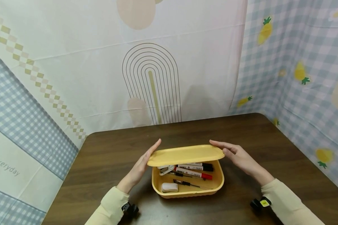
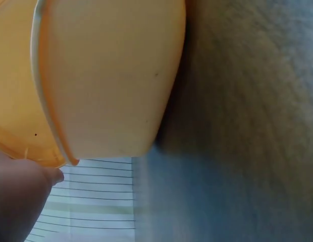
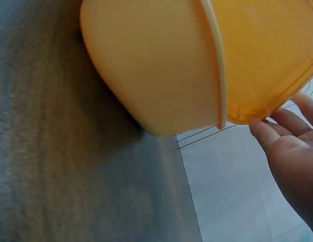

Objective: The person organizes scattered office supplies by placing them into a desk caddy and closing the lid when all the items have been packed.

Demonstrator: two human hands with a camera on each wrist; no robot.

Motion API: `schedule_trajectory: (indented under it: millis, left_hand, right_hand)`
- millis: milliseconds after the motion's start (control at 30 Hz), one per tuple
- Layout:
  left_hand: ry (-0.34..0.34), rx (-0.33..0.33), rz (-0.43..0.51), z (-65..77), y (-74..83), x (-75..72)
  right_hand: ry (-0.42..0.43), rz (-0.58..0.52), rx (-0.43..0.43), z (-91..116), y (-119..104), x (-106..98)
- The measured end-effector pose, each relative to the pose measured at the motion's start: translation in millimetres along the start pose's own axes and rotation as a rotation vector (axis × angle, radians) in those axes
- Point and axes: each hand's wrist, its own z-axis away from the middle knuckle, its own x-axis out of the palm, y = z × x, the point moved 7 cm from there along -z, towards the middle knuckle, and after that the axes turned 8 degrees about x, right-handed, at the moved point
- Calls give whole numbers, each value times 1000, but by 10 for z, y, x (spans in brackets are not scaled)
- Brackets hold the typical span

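A yellow lid (image 1: 186, 155) is tilted over a yellow oval box (image 1: 187, 195), its far side near the box's back and its front raised. My left hand (image 1: 137, 172) holds the lid's left end, fingers stretched along the edge. At the other end, my right hand (image 1: 243, 160) grips it, with thumb and fingertips at the rim in the right wrist view. Inside the box lie a red-capped marker (image 1: 193, 173), a black-capped marker (image 1: 197, 167), dark pens (image 1: 183, 182), a small white block (image 1: 169, 187) and a white item with a round end (image 1: 167, 169).
The box stands on a dark wooden table (image 1: 107, 175). Behind the table hangs a white patterned cloth (image 1: 101, 78), with a blue checked cloth (image 1: 312, 109) on the right. A black wrist device (image 1: 129, 208) shows below the left sleeve.
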Motion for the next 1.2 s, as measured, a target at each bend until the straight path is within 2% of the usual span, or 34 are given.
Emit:
schedule_trajectory:
  millis: [200,333,600,833,1033,1200]
  left_hand:
    - [31,-13,-60,27,-23,12]
    - [67,-25,-71,34,-77,11]
    - [82,-102,-92,91,-197,81]
    - [92,-106,-150,84,-218,113]
    - [90,-100,-210,89,-216,135]
    - [100,-124,-244,109,-233,151]
  right_hand:
    - [-79,-83,-86,43,36,77]
    - [-124,-98,-105,81,78,119]
    - [-266,-159,-54,112,170,244]
    - [-285,-65,-16,156,280,226]
    - [-330,-103,41,187,370,277]
    - [-343,-126,76,201,394,302]
